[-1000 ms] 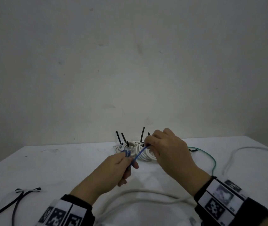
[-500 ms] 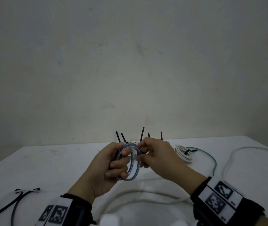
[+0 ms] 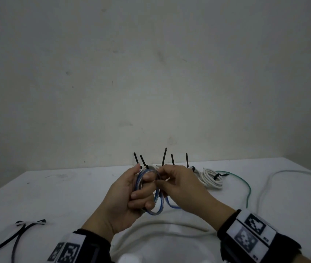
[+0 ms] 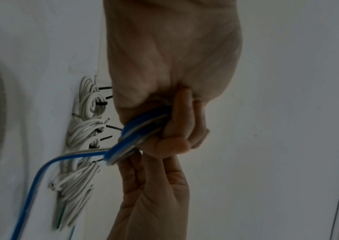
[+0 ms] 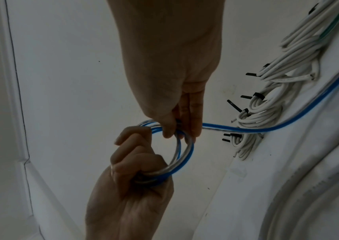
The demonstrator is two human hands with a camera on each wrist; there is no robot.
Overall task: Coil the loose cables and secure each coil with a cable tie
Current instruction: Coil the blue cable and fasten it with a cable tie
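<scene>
While both hands (image 3: 150, 188) still grip blue cable (image 3: 158, 198), coil larger; tail trailing.

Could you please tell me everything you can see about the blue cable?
The blue cable looks like smooth, glossy plastic, blue with a pale clear-looking stripe. It is wound into a few round loops held in the air above the table. The left hand grips the loops on one side; the right hand pinches them on the other side. A loose tail trails away past the tied white coils.
</scene>
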